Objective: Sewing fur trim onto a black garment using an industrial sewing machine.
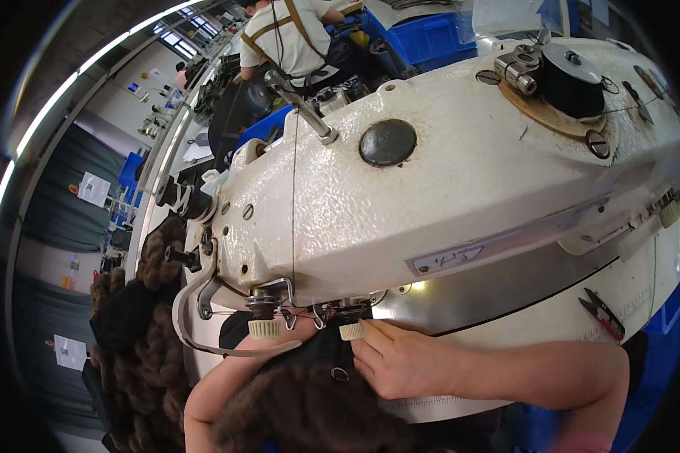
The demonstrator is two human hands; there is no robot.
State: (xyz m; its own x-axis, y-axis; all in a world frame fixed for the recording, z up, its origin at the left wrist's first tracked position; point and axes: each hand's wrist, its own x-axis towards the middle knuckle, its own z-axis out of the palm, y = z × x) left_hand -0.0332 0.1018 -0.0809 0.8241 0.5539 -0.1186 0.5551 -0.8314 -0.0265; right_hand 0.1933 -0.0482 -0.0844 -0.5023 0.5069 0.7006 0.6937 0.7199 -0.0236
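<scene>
Right hand point(400, 362) pinches dark fabric point(321, 351) beneath the sewing machine point(446, 204) head, left hand hidden, grip untellable; fingers so near the needle risk a prick.

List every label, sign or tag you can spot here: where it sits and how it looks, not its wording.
Nameplate: narrow pale strip on the white sewing machine front.
Paper tag: white, dark mark, upper left background.
Paper tag: white, dark mark, lower left.

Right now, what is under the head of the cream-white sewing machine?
Under the cream-white sewing machine head: black fabric, brown fuzzy fabric, and the right hand beside a ribbed cream knob. The left hand is mostly covered; the needle is hidden.
</scene>
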